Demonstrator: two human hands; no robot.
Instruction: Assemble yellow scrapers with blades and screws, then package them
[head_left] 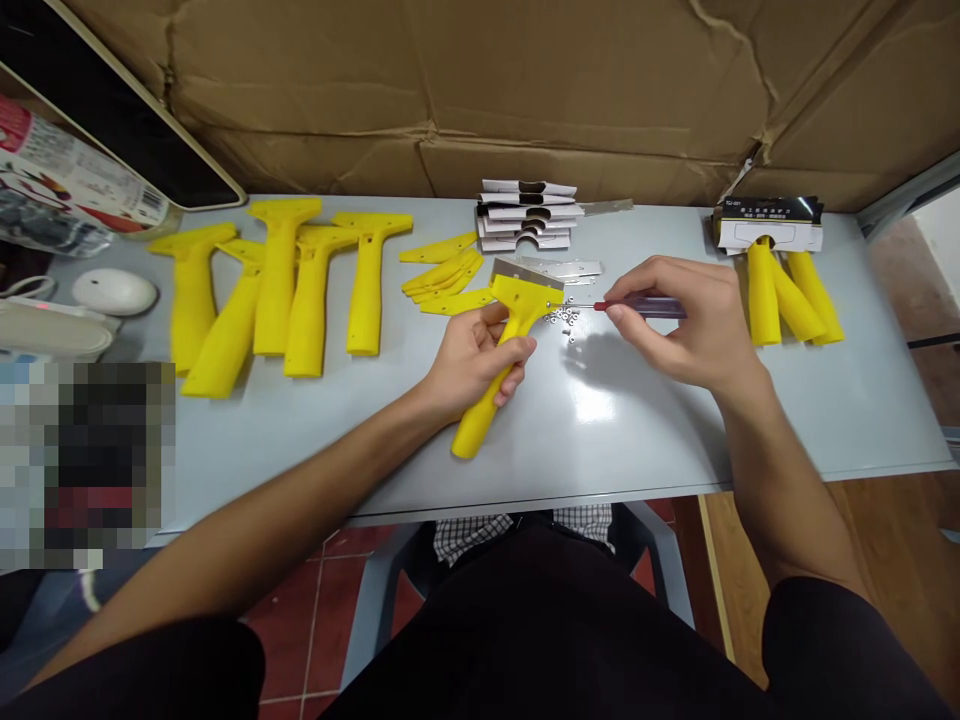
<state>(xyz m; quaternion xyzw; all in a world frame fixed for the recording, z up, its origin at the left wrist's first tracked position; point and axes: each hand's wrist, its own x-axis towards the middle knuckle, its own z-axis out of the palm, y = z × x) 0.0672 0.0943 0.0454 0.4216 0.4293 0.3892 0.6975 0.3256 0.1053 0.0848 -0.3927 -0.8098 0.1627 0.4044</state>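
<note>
My left hand [480, 360] is wrapped round the handle of a yellow scraper [474, 425], which has a metal blade [517, 272] along its head. In my right hand [686, 320] is a screwdriver [654, 306] with a dark purple handle, its shaft pointing left. The screwdriver's tip is at the right part of the scraper head; whether it sits in a screw is too small to tell. Small screws and nuts [568, 318] lie just beyond, on the grey table. Flat yellow pieces [442, 270] are spread left of the scraper head, and thin metal blades [574, 268] lie behind it.
Several yellow scraper handles [366, 290] lie on the table [375, 430] at left, near a white mouse [115, 291]. Folded cards [525, 240] are stacked at the back. Packaged yellow scrapers [765, 300] lie at right. Cardboard [525, 90] stands behind the table.
</note>
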